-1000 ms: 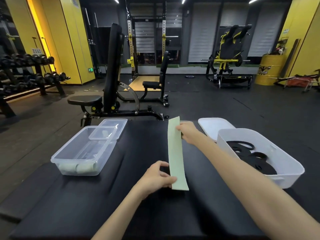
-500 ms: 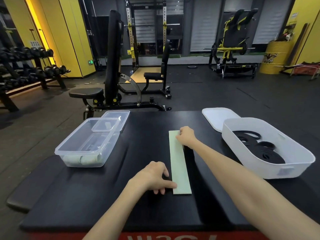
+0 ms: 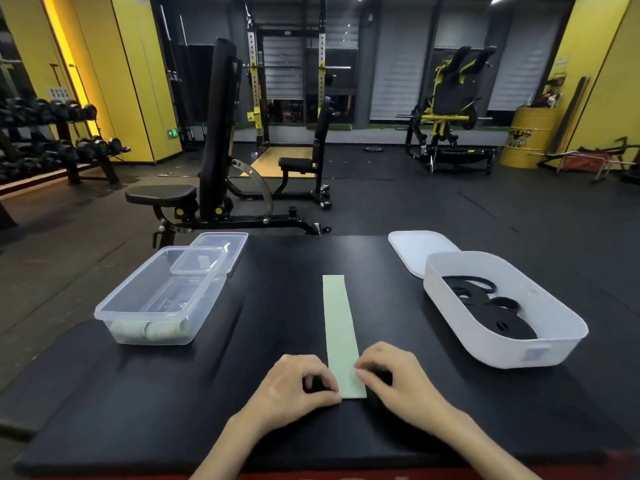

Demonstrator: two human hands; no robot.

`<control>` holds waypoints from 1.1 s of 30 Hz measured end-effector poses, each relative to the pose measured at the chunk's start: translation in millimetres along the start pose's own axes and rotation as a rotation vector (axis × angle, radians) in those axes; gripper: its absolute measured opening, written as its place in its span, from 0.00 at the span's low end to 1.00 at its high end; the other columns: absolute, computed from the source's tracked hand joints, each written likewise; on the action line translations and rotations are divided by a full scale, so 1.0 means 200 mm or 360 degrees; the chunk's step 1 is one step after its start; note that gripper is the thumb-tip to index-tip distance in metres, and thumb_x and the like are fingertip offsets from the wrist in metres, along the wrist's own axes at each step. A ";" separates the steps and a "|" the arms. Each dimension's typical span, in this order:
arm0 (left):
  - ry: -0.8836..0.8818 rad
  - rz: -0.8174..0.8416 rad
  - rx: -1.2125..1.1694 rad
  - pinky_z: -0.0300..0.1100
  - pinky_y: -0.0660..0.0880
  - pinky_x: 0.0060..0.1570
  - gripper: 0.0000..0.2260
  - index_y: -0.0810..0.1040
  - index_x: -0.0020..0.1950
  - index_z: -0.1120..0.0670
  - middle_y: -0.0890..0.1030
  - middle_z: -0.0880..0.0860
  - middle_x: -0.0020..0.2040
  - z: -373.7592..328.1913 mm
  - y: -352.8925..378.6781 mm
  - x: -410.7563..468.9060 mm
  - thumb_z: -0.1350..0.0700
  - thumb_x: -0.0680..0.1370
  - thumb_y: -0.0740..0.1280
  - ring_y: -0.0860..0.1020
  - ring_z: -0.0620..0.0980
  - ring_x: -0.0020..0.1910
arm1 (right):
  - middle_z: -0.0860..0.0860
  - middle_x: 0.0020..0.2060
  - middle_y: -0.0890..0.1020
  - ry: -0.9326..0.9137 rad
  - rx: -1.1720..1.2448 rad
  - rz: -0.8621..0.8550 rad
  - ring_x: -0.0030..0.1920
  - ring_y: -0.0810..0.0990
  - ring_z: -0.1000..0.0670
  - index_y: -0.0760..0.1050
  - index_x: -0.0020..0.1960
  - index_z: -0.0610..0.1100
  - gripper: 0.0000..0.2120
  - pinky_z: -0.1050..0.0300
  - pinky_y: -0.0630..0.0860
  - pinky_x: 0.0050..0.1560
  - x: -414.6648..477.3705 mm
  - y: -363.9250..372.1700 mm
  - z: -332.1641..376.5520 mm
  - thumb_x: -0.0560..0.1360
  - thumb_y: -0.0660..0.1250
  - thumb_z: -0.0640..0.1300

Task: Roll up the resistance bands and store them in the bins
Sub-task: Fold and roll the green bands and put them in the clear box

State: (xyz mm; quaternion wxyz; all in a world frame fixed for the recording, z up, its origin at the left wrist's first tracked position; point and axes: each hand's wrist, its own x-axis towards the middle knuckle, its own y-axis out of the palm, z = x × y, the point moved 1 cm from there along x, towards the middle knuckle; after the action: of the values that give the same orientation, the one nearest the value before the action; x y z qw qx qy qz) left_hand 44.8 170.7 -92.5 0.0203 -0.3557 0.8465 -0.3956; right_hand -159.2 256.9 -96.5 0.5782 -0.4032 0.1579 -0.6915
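A pale green resistance band [image 3: 338, 327] lies flat and straight on the black mat, running away from me. My left hand [image 3: 294, 386] pinches the band's near left corner with thumb and fingers. On the other side, my right hand [image 3: 391, 375] pinches the near right edge with curled fingers. A clear plastic bin [image 3: 138, 306] at the left holds rolled green bands [image 3: 149, 329] at its near end. At the right, a white bin [image 3: 554, 344] contains several black bands [image 3: 491, 310].
A clear lid [image 3: 221, 244] leans at the far end of the clear bin. A white lid [image 3: 415, 247] lies behind the white bin. The black mat [image 3: 277, 271] ends just behind them; a weight bench [image 3: 214, 161] stands beyond on the gym floor.
The band, held up a second ago, now lies flat on the mat. My right hand has come back from its far end to the near end, beside my left hand.
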 end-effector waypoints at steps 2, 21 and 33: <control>0.0021 -0.0041 0.0021 0.32 0.69 0.39 0.04 0.82 0.40 0.42 0.81 0.41 0.41 -0.01 0.01 -0.02 0.44 0.69 0.73 0.72 0.44 0.36 | 0.60 0.44 0.79 -0.0040 -0.0028 0.0056 0.48 0.78 0.56 0.80 0.46 0.53 0.04 0.63 0.73 0.50 -0.05 0.01 0.02 0.74 0.67 0.50; -0.0033 -0.0155 0.0227 0.35 0.69 0.38 0.11 0.79 0.39 0.43 0.76 0.43 0.38 0.01 0.09 -0.03 0.39 0.70 0.62 0.73 0.44 0.36 | 0.58 0.39 0.77 -0.0069 -0.0117 0.0021 0.43 0.75 0.58 0.82 0.47 0.48 0.07 0.61 0.73 0.46 -0.11 0.05 0.06 0.76 0.65 0.46; 0.0067 -0.0174 0.0147 0.35 0.69 0.35 0.04 0.80 0.42 0.43 0.79 0.42 0.40 -0.03 0.07 -0.04 0.53 0.73 0.72 0.69 0.47 0.31 | 0.59 0.40 0.78 -0.0036 -0.0075 -0.0002 0.43 0.76 0.59 0.82 0.45 0.49 0.04 0.69 0.70 0.46 -0.09 0.05 0.05 0.74 0.69 0.42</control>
State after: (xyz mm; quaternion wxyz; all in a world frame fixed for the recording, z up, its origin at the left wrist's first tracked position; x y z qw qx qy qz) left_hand 40.7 184.5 -99.7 -0.0029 -0.3918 0.8069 -0.4421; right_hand -145.0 272.5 -103.8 0.5699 -0.4246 0.1672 -0.6834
